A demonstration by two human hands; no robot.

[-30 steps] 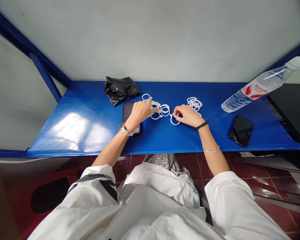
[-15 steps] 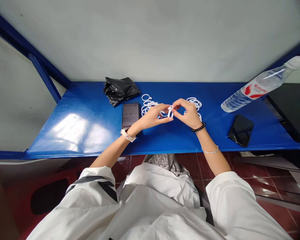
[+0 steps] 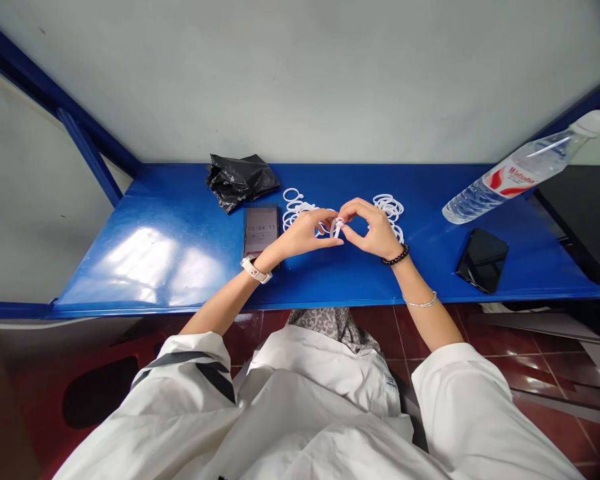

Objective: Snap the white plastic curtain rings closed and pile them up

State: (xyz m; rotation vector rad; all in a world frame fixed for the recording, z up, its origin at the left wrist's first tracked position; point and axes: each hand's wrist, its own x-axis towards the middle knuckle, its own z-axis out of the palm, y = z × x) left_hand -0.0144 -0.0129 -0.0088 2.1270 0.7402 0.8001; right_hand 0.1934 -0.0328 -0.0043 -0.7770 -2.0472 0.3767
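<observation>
Above the blue tabletop my two hands meet at one white plastic ring [image 3: 337, 229], seen nearly edge-on. My left hand [image 3: 307, 232] grips it from the left between thumb and fingers. The thumb and forefinger of my right hand [image 3: 375, 230] pinch its upper end, where there seems to be a small eyelet; fine detail is too small to make out. A heap of similar white rings [image 3: 293, 195] lies behind and beside my left hand, partly covered by it. Another group of white rings [image 3: 390, 206] rests behind my right hand.
Left of the rings lie a phone showing a timer [image 3: 261, 230] and a crumpled black plastic bag [image 3: 243, 180]. On the right are a water bottle [image 3: 510, 177] and a dark phone [image 3: 483, 260]. The blue table [image 3: 145, 200] ends at a grey wall behind.
My right hand's fingers have moved slightly left and down on the ring. The ring has turned a little and sits slightly lower. My left hand stays almost in place.
</observation>
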